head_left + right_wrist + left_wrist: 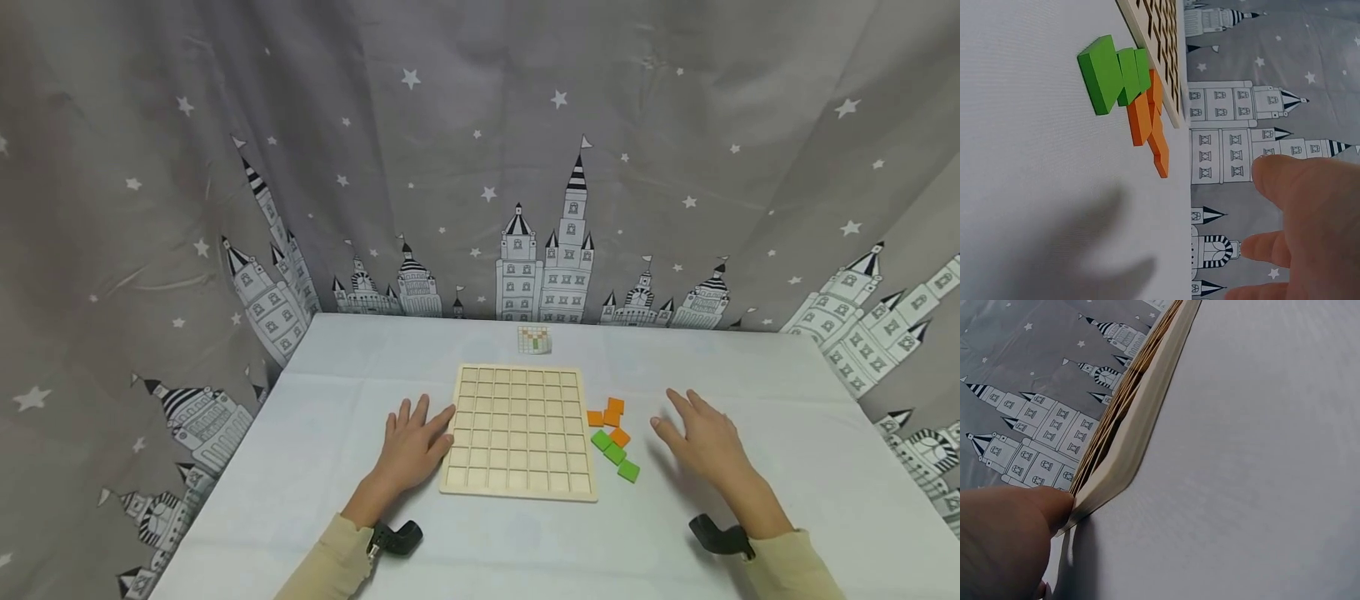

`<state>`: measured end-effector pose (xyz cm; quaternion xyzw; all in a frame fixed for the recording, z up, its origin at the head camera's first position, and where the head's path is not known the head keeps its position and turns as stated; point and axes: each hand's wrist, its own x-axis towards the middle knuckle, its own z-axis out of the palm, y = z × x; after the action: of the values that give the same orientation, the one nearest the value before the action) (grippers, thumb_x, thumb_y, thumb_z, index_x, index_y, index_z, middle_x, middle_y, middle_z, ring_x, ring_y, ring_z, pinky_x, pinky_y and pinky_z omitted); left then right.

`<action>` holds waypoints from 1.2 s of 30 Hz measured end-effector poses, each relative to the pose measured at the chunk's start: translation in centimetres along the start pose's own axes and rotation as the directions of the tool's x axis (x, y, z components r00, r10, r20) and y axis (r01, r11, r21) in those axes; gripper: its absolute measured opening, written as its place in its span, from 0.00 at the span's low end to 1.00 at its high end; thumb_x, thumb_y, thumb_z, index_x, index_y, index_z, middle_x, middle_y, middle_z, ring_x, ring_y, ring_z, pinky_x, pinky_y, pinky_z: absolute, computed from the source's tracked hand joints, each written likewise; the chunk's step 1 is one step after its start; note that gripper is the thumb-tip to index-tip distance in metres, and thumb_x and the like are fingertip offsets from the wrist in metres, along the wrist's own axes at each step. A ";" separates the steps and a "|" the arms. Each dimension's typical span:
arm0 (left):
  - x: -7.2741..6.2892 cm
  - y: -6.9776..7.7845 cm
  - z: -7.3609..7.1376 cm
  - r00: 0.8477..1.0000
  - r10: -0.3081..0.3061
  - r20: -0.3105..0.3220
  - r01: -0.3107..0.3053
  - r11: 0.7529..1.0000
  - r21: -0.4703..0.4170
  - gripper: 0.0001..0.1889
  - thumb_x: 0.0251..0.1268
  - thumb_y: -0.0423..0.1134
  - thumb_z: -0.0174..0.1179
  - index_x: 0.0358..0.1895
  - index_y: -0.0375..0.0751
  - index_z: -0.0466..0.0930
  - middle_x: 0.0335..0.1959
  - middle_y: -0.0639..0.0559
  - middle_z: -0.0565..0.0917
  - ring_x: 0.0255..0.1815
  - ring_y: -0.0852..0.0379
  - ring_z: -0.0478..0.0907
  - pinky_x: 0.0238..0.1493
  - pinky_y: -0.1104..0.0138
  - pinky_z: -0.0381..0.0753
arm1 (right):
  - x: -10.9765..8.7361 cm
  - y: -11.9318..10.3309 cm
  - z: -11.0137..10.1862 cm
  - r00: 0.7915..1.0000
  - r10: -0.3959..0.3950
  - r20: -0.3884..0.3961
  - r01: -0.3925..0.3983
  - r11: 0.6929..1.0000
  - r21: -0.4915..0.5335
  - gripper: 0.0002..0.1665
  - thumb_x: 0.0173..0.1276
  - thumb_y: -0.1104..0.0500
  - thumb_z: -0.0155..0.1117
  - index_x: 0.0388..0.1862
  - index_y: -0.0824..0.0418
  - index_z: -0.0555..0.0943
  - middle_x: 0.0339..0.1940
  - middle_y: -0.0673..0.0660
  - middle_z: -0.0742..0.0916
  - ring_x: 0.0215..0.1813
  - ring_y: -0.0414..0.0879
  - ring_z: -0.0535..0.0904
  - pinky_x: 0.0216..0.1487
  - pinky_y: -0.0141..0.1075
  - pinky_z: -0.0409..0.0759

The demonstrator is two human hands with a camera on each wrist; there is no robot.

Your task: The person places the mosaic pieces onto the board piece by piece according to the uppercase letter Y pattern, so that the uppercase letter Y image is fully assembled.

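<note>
Head view: my left hand (408,448) is touching the grid board (517,432), fingers relaxed; my right hand (705,437), loose and empty, is hovering near orange tiles (619,437) and green tiles (615,452) lying right of the board. Probably I'm preparing placement; next needs lowering, pinching one.

The board (517,433) is finished in a pale wood tone and is patterned with a regular grid of square cells. Four tiles are coloured plain orange (orange tiles (619,437)); three are coloured plain bright green (green tiles (615,452)). The card (534,341) is marked with a fine grid on a pale ground, in which orange and green squares are set. The counter (525,546) is covered in plain white. The curtain (450,175) is coloured grey and is printed with white stars (410,78) and white castles (567,267) outlined in black; their pointed roofs are banded in black and white. The sleeves (330,560) are coloured beige; the wrist mounts (397,539) are coloured black.
</note>
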<state>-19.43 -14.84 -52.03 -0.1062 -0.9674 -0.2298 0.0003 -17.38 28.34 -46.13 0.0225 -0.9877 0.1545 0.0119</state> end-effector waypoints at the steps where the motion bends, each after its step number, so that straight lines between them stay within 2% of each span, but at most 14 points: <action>1: 0.0 0.0 0.0 1.000 -0.001 0.001 0.001 1.000 0.000 0.26 0.76 0.48 0.54 0.74 0.47 0.72 0.79 0.28 0.58 0.81 0.22 0.46 0.75 0.27 0.45 | -0.1 0.0 0.0 1.000 0.001 0.003 -0.001 1.000 0.003 0.39 0.77 0.45 0.55 0.74 0.73 0.66 0.72 0.84 0.68 0.71 0.81 0.65 0.66 0.75 0.64; 10: -0.1 -0.2 0.2 1.000 -0.001 -0.006 0.001 1.000 -0.003 0.25 0.76 0.47 0.54 0.73 0.48 0.73 0.79 0.28 0.59 0.81 0.22 0.47 0.75 0.28 0.45 | -0.4 -0.3 0.2 1.000 0.007 0.010 -0.007 1.000 0.017 0.40 0.77 0.46 0.57 0.74 0.73 0.66 0.72 0.83 0.68 0.70 0.81 0.66 0.65 0.73 0.67; 21: -0.1 -0.2 0.5 1.000 0.014 -0.012 -0.014 1.000 -0.013 0.26 0.76 0.49 0.55 0.74 0.48 0.73 0.80 0.28 0.59 0.81 0.22 0.47 0.75 0.28 0.45 | -0.9 -1.0 1.4 0.999 -0.034 0.006 0.034 0.998 0.053 0.39 0.75 0.48 0.61 0.74 0.71 0.67 0.73 0.81 0.69 0.71 0.79 0.67 0.67 0.72 0.68; 36: -0.1 -0.1 0.2 1.000 0.000 -0.019 0.000 1.000 -0.008 0.26 0.75 0.49 0.55 0.73 0.48 0.73 0.80 0.29 0.59 0.81 0.23 0.47 0.76 0.29 0.45 | -1.3 -2.2 2.5 0.997 -0.079 0.022 0.076 0.990 0.114 0.38 0.69 0.51 0.68 0.74 0.65 0.71 0.74 0.75 0.72 0.73 0.74 0.68 0.68 0.70 0.68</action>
<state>-19.32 -14.86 -52.29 -0.1042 -0.9665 -0.2345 0.0093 -16.01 25.52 -47.92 0.0637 -0.9757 0.2095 0.0037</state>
